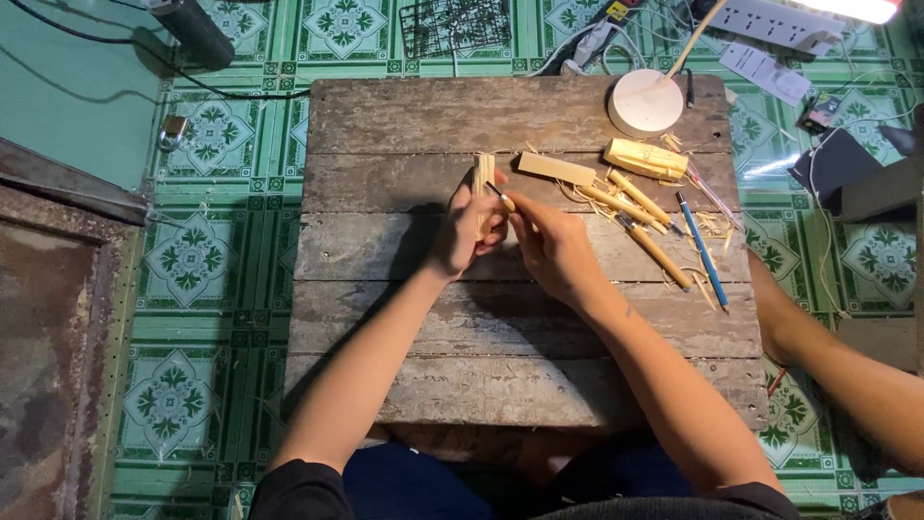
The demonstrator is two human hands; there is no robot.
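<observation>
**Carving a wooden block at the plank bench**

My left hand [469, 229] grips a pale wooden block [482, 179], fingers wrapped round its lower half so only the top end shows above them. My right hand [551, 243] is closed on a thin carving tool [500, 195]; its tip meets the block just beside my left fingers, and most of the handle is buried in my palm. To the right of my right fingers lie a flat wood piece [557, 169], several wooden-handled tools [635, 207] and a blue pen [702, 248] among shavings. Beyond them stands a white lamp base [645, 102], its head cut off by the frame. My lap is lost under the bench [404, 116].
</observation>
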